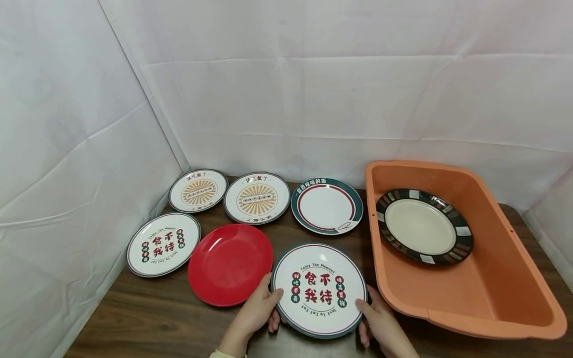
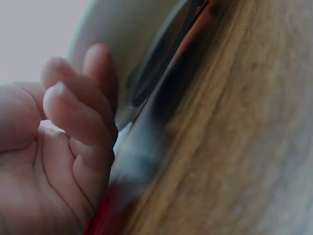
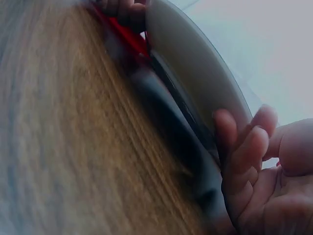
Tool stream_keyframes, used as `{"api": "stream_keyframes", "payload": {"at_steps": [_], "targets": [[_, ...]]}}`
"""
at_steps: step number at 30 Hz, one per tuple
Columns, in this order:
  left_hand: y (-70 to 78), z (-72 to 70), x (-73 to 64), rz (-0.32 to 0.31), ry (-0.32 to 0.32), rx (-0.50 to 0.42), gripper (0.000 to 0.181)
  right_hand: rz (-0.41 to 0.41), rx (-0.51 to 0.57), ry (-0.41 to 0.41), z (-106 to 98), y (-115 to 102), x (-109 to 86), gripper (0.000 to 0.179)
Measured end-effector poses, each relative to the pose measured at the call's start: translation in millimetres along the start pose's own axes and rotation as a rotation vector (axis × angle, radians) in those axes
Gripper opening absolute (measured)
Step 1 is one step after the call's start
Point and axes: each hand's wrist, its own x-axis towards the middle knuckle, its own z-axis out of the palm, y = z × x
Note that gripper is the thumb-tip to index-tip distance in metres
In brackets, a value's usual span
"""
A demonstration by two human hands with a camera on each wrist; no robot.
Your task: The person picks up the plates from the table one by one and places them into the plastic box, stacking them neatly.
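Observation:
At the front of the table, both hands hold a white plate with red and green characters. My left hand grips its left edge, thumb on the rim and fingers under it. On the opposite edge, my right hand has the same hold. A teal edge shows below the plate's near rim. From both wrist views, the pale underside appears raised over the wood, fingertips curled against it. Just left of the left hand lies a red plate.
An orange basin at the right holds a black-rimmed cream plate. Along the back lie a teal-rimmed plate and two sunburst plates. Another character plate lies at far left. White cloth walls the table.

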Motion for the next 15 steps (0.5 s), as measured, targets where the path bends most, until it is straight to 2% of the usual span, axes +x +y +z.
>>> {"api": "stream_keyframes", "payload": {"at_steps": [4, 8, 15], "targets": [[3.3, -2.0, -2.0, -0.004, 0.018, -0.015, 0.055, -0.017, 0.037, -0.036, 1.9, -1.5, -3.4, 0.058], [6.7, -4.1, -4.1, -0.002, 0.041, -0.027, 0.055, -0.041, 0.051, -0.035, 5.3, -4.0, -6.1, 0.056], [12.4, -3.9, -8.6, 0.043, 0.047, -0.043, 0.053, -0.058, 0.065, -0.02, 9.4, -10.9, -9.7, 0.053]]}}
